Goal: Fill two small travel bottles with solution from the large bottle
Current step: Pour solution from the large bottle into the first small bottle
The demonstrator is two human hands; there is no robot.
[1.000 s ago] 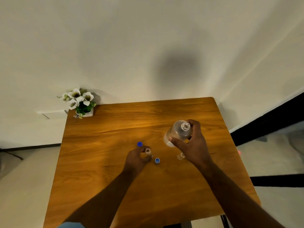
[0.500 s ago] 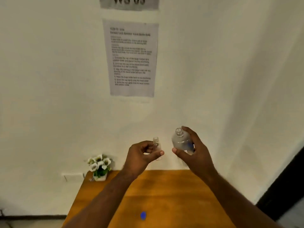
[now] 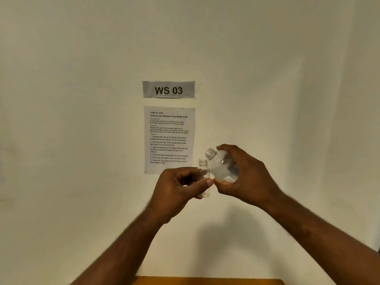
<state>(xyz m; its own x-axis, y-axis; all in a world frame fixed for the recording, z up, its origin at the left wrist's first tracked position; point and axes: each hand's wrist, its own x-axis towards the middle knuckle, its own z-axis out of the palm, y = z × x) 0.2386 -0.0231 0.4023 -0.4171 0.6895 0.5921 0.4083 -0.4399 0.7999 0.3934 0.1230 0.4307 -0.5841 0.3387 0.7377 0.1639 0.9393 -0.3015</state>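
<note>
**Bottles lined up, no pour yet**

So here's where we're at: both bottles are up in the air in front of the wall, well above the wooden table (image 3: 205, 281) whose edge just peeks in at the bottom. Our left hand (image 3: 176, 190) pinches the small travel bottle (image 3: 204, 175) between thumb and fingers, upright, neck open, and it looks empty as far as we can tell. Our right hand (image 3: 244, 173) is wrapped around the large bottle (image 3: 223, 166), cap off, tilted so its threaded mouth leans toward the little one's neck. The two bottles sit just beside each other, maybe touching.

Progress-wise, we'd say the uncapping is done and the first fill is about to start. No liquid crossing over that we can see. The second travel bottle isn't in view, so both fills plus recapping are probably still ahead.

Readable stuff: the wall sign (image 3: 168, 89) says "WS 03", and the instruction sheet (image 3: 169, 138) below is headed "Contact Lens Solution Travel Bottle Refill". The large bottle's label is too blurry.
</note>
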